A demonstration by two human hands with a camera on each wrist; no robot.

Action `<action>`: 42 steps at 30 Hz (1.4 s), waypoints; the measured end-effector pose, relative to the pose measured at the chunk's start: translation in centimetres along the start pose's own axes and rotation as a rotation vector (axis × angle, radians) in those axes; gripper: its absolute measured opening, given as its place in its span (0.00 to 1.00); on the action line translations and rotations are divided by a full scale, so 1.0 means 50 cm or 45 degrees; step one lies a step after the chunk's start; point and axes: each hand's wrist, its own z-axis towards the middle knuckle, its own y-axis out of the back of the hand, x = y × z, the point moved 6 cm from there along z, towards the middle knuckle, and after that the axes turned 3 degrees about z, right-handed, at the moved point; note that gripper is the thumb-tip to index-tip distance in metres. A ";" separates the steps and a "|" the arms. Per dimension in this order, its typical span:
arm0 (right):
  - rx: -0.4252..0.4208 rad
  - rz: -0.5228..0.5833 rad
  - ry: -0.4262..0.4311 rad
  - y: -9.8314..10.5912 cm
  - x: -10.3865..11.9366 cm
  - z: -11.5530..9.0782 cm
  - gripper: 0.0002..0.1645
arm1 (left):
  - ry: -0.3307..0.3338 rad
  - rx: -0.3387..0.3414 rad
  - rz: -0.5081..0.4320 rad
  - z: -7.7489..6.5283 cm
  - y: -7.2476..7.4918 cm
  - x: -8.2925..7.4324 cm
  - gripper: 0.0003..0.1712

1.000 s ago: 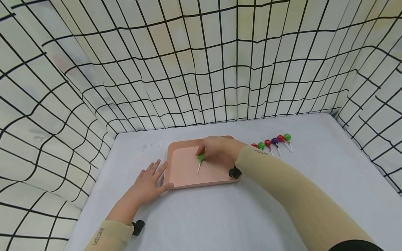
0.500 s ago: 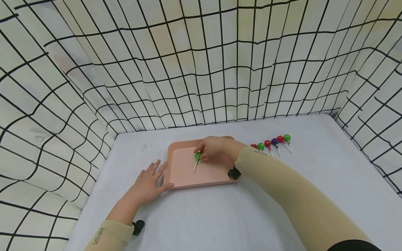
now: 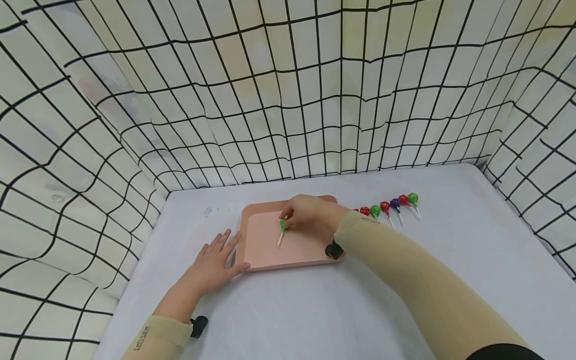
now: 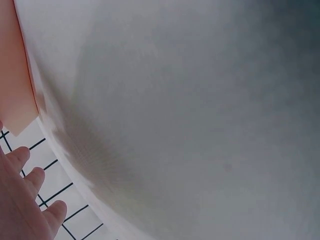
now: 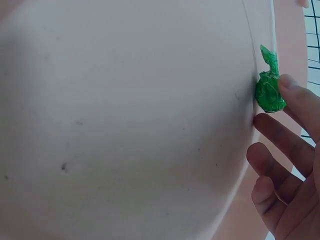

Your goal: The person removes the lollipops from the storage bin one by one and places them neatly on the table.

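Note:
Over the pink tray, my right hand has its thumb and fingers at the wrapped head of a green lollipop, which it pinches. The lollipop's white stick points toward the tray's near edge. In the right wrist view, the thumb touches the shiny green wrapper while the other fingers curl loosely beside it. My left hand lies with spread, straight fingers at the tray's left end, its thumb touching the near left corner. In the left wrist view, only some fingers and part of the tray show.
Right of the tray, a row of lollipops with red, green and purple wrappers lies on the white tablecloth; my right forearm partly hides it. A white wall with a black grid encloses the table's back and sides.
My right hand and the green lollipop have shifted slightly left within the tray, and the fingers have moved a little around the wrapper. The left hand stays in place.

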 end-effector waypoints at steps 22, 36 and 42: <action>-0.019 0.072 -0.049 0.000 -0.002 -0.011 0.15 | -0.016 -0.012 0.001 -0.007 0.014 -0.013 0.53; -0.016 0.081 -0.017 0.021 -0.013 -0.010 0.15 | -0.013 0.003 -0.027 -0.007 0.008 -0.008 0.54; -0.044 0.100 0.016 0.045 -0.024 -0.018 0.16 | -0.006 0.006 -0.016 -0.007 0.008 -0.007 0.54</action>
